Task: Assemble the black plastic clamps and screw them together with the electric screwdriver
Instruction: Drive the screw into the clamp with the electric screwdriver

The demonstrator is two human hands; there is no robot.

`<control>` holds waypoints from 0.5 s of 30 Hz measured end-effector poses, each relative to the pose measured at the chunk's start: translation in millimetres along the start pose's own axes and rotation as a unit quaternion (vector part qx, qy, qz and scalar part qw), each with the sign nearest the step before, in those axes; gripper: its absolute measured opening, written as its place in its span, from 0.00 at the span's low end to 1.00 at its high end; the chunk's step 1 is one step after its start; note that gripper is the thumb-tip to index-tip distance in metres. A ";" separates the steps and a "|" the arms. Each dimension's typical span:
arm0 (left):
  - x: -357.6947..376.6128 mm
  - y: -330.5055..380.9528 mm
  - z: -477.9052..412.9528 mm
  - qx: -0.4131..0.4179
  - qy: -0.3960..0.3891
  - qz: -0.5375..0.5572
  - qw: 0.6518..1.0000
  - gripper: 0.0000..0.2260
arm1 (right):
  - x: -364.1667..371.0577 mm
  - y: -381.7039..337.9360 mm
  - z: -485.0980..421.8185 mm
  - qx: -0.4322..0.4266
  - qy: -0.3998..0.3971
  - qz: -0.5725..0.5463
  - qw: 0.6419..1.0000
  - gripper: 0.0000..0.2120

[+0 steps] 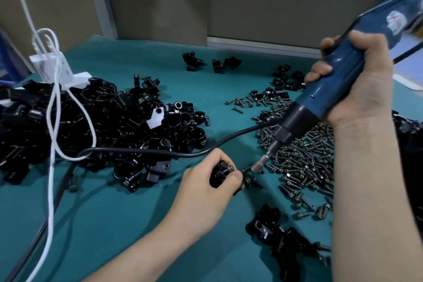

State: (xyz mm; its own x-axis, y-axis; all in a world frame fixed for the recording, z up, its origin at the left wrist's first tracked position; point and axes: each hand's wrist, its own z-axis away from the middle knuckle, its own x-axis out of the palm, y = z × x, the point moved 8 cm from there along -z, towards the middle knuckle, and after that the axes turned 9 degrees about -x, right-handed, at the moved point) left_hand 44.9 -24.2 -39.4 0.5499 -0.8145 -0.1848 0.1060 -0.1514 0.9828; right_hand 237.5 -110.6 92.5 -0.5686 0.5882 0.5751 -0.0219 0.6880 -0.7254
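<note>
Evidently the left hand (206,190) clasps the clamp (220,173) steady — so the screwdriver (332,89), clenched in the right hand (359,80), can drive in just beyond that grip.

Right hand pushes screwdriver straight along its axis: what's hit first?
Likely the small black plastic clamp gripped by the left hand; the blue screwdriver's bit looks nearly on it, depth unclear.

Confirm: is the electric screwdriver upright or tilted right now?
Tilted. The electric screwdriver slants from upper right, gripped by the right hand, down-left, its bit aimed at the clamp held in the left hand.
</note>
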 end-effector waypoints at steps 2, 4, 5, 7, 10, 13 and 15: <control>-7.1 5.8 0.6 0.023 0.036 -0.016 0.999 0.06 | -2.4 5.6 1.4 0.028 0.005 0.035 0.999 0.05; -9.4 10.9 0.7 0.045 0.046 -0.034 0.997 0.07 | -2.4 14.4 4.7 0.059 0.005 0.071 0.996 0.06; -9.9 12.1 0.8 0.055 0.050 -0.044 0.996 0.07 | -1.0 19.2 6.5 0.074 0.001 0.087 0.993 0.08; -10.7 13.5 1.6 0.073 0.052 -0.055 0.994 0.09 | 4.0 27.7 9.5 0.092 -0.011 0.104 0.990 0.10; -9.1 17.0 3.7 0.099 0.043 -0.067 0.992 0.13 | 13.0 34.2 10.5 0.099 -0.017 0.089 0.991 0.08; -6.3 18.7 4.7 0.112 0.031 -0.070 0.991 0.16 | 16.5 34.8 10.9 0.096 -0.011 0.067 0.993 0.07; -4.9 18.3 4.2 0.112 0.026 -0.070 0.991 0.17 | 15.8 33.3 11.4 0.094 -0.007 0.071 0.993 0.07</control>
State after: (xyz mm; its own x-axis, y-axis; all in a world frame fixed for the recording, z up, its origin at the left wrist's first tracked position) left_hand 40.7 -25.3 -20.5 0.5856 -0.7473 -0.3140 0.0008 -0.3869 0.9221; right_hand 218.4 -83.2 73.1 -0.5885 0.6661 0.4582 -0.0934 0.5069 -0.8569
